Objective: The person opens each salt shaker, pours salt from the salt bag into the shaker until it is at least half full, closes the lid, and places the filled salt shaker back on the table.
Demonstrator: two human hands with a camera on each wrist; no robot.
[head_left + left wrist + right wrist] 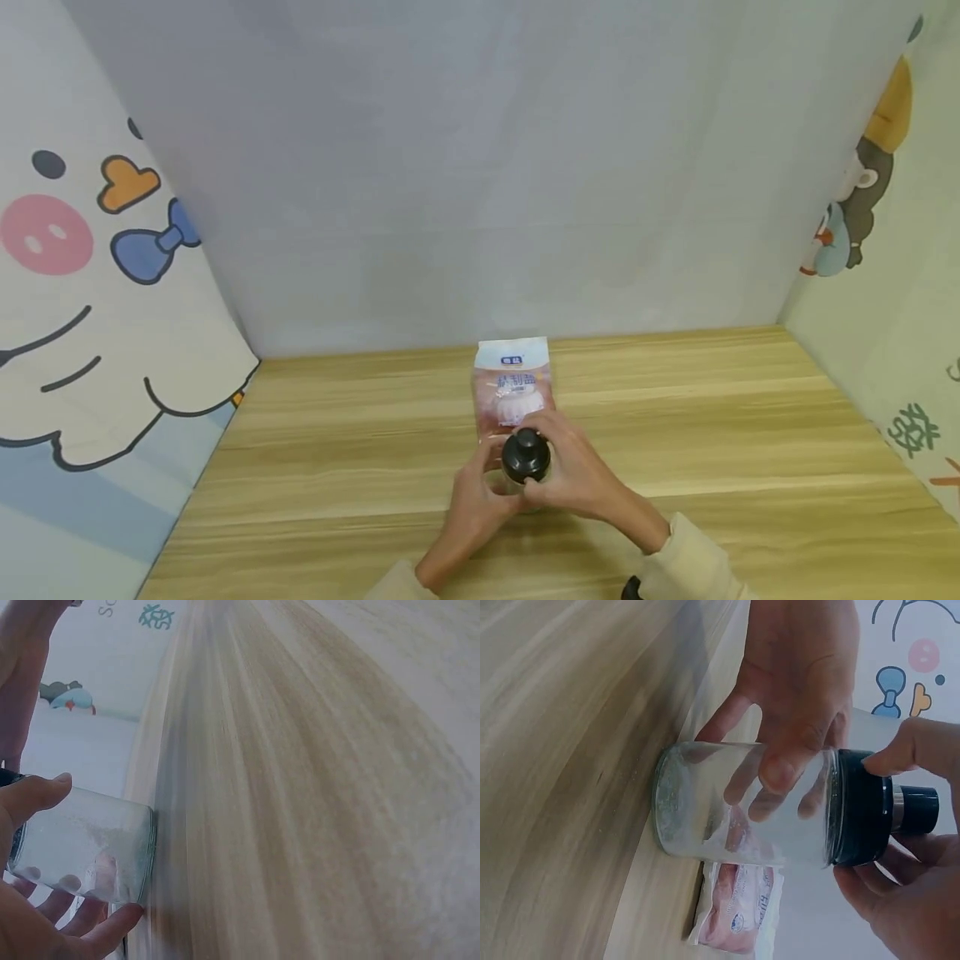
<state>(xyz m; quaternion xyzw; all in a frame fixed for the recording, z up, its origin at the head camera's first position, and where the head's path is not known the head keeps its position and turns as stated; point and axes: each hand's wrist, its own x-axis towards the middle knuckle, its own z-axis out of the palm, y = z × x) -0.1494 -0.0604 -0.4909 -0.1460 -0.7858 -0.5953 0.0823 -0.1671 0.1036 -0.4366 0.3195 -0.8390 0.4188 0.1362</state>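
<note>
Head view: glass jar (742, 802) stands upright on wooden table (675, 433), centre, just in front of pink salt bag (513, 387). Left hand (472, 504) wraps jar body, fingers curled round glass. Right hand (573, 475) grips black lid (526, 455), fingertips pinching its rim. Lid is on jar; step in hand looks like twisting the lid, direction can't tell. Next move prob. calls for left holding jar firm w/ base flat while right turns. Jar nearly empty, white residue inside. Room: open tabletop both sides; bag close behind, back wall (480, 167) beyond; cartoon panels (90, 292) flank table, well apart.
</note>
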